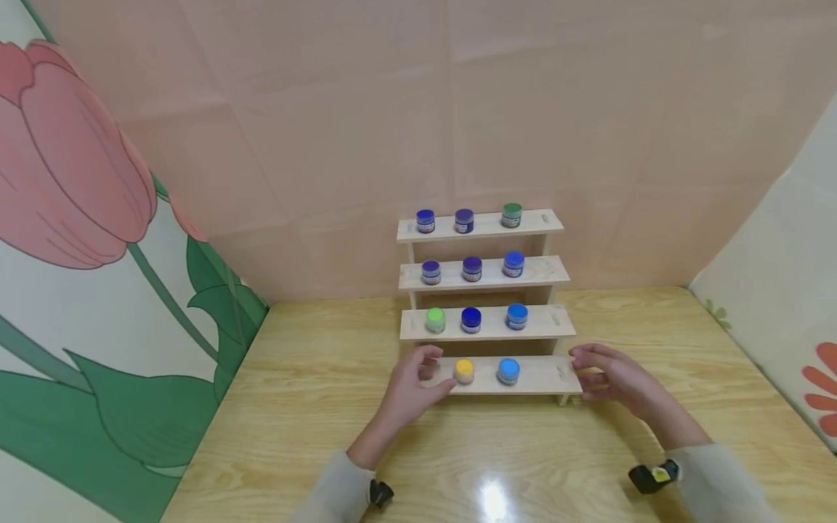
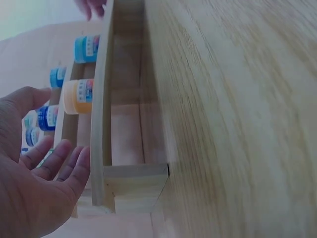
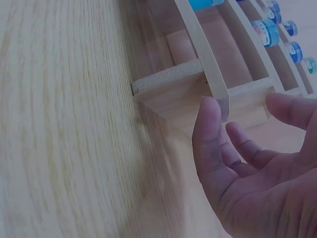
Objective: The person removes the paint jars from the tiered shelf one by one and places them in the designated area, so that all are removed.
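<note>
A pale wooden stepped rack stands on the table, with small lidded jars on its tiers. Its lowest step carries an orange-yellow jar and a light blue jar. My left hand is at the left end of that step, its thumb pointing toward the orange-yellow jar. The left wrist view shows its fingers relaxed beside the board, holding nothing. At the opposite end is my right hand, fingers loosely bent. In the right wrist view, one fingertip overlaps the step's corner, with nothing gripped.
Above stand a light green jar, a dark blue jar, a green-lidded jar and several other blue or purple ones. Behind the rack hangs a pinkish-beige sheet. A tulip-painted wall borders the wooden table on the left.
</note>
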Demonstrator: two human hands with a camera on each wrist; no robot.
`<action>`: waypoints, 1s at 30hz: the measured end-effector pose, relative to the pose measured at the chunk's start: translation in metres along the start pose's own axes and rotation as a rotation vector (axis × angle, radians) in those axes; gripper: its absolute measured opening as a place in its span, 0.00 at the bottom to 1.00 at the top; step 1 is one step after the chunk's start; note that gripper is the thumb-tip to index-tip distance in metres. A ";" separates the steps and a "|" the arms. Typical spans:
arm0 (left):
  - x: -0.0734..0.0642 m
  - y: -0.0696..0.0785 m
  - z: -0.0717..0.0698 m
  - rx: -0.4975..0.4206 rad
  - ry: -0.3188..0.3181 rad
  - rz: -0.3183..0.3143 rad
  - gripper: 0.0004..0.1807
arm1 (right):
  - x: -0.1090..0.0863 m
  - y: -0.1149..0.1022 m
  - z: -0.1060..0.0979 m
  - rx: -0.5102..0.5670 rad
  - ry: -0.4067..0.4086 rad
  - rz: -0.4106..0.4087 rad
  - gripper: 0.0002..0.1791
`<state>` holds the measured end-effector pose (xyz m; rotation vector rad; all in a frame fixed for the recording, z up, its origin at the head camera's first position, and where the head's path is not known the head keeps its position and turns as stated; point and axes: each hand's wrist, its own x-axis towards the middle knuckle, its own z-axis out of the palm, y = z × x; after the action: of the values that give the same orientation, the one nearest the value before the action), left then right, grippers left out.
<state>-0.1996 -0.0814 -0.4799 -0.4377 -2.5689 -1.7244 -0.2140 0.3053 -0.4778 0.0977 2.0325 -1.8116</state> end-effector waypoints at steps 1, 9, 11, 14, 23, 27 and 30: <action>0.000 0.000 0.001 -0.006 -0.002 -0.004 0.28 | 0.000 0.001 0.000 -0.007 -0.006 0.008 0.27; 0.003 0.000 0.010 0.017 -0.013 -0.017 0.28 | 0.005 0.004 0.002 -0.042 -0.012 0.040 0.31; 0.004 0.001 0.011 0.024 -0.018 -0.017 0.29 | 0.005 0.004 0.003 -0.050 -0.006 0.045 0.31; 0.005 0.003 0.013 0.026 -0.028 -0.023 0.29 | 0.005 0.003 0.005 -0.059 0.004 0.053 0.33; 0.008 0.004 0.019 0.034 -0.042 -0.020 0.28 | 0.007 0.000 0.006 -0.088 0.003 0.057 0.30; 0.009 0.004 0.021 0.032 -0.048 -0.010 0.28 | 0.006 0.000 0.007 -0.098 -0.004 0.059 0.29; 0.010 0.005 0.022 0.033 -0.052 -0.010 0.28 | 0.006 0.001 0.006 -0.102 -0.005 0.058 0.28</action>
<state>-0.2050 -0.0576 -0.4826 -0.4759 -2.6349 -1.6931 -0.2176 0.2981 -0.4809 0.1209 2.0922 -1.6693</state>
